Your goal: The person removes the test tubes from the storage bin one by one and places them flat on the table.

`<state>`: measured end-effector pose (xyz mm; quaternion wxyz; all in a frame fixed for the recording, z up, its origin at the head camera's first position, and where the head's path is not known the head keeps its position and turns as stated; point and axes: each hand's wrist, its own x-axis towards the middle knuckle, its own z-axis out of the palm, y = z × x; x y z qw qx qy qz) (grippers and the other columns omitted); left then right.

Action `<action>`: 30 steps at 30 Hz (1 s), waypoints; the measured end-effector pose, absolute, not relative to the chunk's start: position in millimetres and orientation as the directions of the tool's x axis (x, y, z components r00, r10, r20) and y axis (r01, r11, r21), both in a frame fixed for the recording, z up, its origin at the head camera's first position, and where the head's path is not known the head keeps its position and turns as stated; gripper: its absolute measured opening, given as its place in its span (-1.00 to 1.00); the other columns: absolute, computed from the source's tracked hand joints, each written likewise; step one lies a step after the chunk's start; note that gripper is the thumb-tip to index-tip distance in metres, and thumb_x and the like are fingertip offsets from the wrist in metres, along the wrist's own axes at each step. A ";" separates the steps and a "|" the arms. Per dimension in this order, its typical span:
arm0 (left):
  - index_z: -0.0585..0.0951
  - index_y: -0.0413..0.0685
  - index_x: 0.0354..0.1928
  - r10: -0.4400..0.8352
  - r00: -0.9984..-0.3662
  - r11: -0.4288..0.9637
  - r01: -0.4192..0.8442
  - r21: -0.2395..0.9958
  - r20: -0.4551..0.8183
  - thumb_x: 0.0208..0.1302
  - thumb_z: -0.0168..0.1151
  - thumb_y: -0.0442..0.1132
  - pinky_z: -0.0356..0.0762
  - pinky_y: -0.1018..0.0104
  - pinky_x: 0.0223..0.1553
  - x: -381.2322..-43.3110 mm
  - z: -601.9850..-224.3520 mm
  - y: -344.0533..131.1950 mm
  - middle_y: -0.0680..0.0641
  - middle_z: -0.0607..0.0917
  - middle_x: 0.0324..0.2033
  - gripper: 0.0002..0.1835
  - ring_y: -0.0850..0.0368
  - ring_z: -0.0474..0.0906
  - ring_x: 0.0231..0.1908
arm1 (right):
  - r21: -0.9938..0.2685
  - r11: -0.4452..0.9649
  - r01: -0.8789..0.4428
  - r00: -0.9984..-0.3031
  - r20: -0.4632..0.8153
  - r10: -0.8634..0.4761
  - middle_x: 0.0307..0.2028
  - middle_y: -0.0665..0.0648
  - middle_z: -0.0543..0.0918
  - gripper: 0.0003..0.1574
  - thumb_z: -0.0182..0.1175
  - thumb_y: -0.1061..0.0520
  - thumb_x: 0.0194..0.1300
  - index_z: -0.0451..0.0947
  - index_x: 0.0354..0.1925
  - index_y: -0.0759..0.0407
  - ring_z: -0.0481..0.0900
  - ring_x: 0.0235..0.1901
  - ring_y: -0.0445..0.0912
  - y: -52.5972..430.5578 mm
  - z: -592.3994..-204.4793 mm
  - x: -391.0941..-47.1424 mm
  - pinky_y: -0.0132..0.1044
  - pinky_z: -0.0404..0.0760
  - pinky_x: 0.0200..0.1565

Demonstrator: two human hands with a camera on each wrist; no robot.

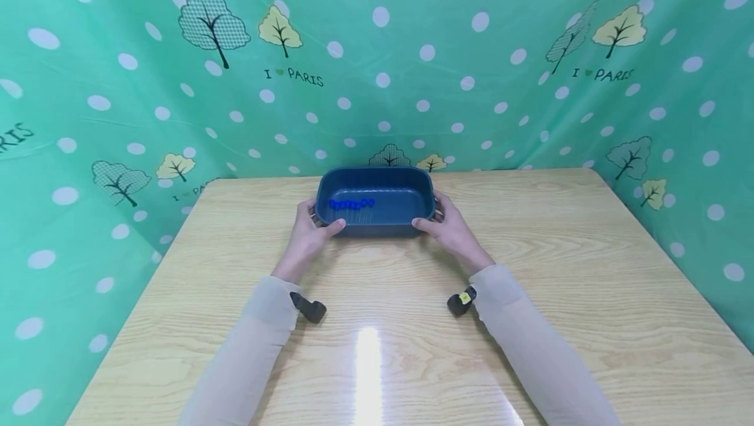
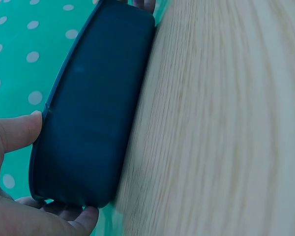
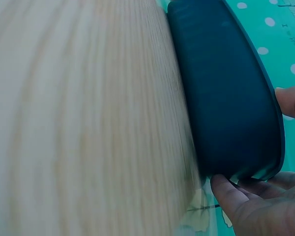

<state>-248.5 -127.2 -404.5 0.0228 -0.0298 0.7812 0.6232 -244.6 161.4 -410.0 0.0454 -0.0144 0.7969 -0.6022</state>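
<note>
A dark blue rectangular basin [image 1: 377, 230] with rounded corners stands near the far edge of the table in the head view. My left hand [image 1: 311, 226] grips its left end, thumb over the front rim and fingers round the side. At the opposite end my right hand [image 1: 446, 223] holds it the same way. Inside, a row of small bright blue pieces [image 1: 347, 204] lies toward the left. Both wrist views show the basin's outer wall [image 2: 93, 103], with the left hand [image 2: 24, 196] and the right hand [image 3: 265, 201] at its ends.
The light wood-grain table [image 1: 377, 295] spreads out on all sides of the basin. Behind it hangs a green polka-dot cloth [image 1: 406, 79] with printed trees. Small black devices [image 1: 309, 307] are strapped at both wrists.
</note>
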 end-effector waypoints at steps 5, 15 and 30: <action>0.04 -0.18 0.39 -0.012 -0.998 0.214 -0.068 0.974 -0.067 0.15 0.37 -0.25 0.28 0.10 0.30 -248.6 -405.3 -124.9 -0.30 0.24 0.31 -0.12 -0.15 0.22 0.31 | -0.958 0.284 0.041 -0.995 -0.064 -0.072 0.42 0.25 0.12 0.05 0.27 0.09 0.22 -0.11 0.49 0.05 0.18 0.36 0.15 164.4 -410.7 -244.3 -0.02 0.35 0.27; 0.04 -0.14 0.39 -0.002 -0.997 0.221 -0.074 0.972 -0.075 0.15 0.38 -0.23 0.27 0.09 0.30 -247.4 -405.6 -121.5 -0.27 0.26 0.31 -0.11 -0.13 0.22 0.31 | -0.956 0.290 0.049 -0.996 -0.069 -0.062 0.42 0.24 0.12 0.07 0.28 0.04 0.20 -0.10 0.49 0.03 0.19 0.35 0.15 169.2 -409.9 -241.9 -0.04 0.36 0.26; 0.04 -0.13 0.39 -0.011 -0.997 0.206 -0.081 0.975 -0.080 0.15 0.38 -0.24 0.32 0.08 0.28 -245.9 -404.6 -113.5 -0.27 0.26 0.31 -0.11 -0.14 0.25 0.30 | -0.956 0.290 0.043 -0.996 -0.064 -0.064 0.42 0.25 0.11 0.05 0.27 0.08 0.23 -0.11 0.49 0.03 0.18 0.36 0.15 174.9 -409.3 -240.1 -0.02 0.34 0.27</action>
